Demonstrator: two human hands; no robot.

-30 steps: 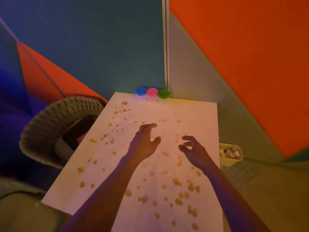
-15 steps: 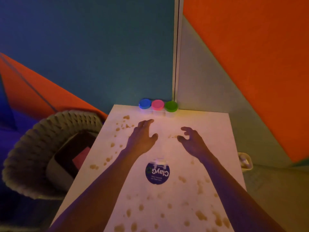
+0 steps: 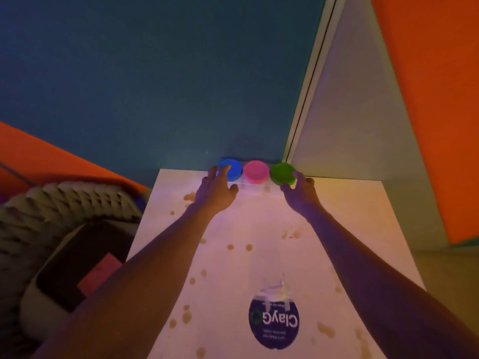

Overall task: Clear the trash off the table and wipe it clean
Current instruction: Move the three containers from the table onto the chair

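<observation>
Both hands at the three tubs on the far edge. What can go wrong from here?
1. The left hand reaches the blue tub and the right hand the green tub; the pink tub between them has no grip on it and may drop if all three are lifted as a row.
2. The tubs sit at the table edge against the wall; a push could tip them off.
3. Forearms hover over the brown spots and may smear them.

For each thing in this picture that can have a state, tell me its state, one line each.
blue-lidded tub: lid on, left hand's fingers over it
pink-lidded tub: lid on, untouched
green-lidded tub: lid on, right hand at its side
left hand: fingers spread
right hand: fingers spread
table: spotted with brown stains
</observation>
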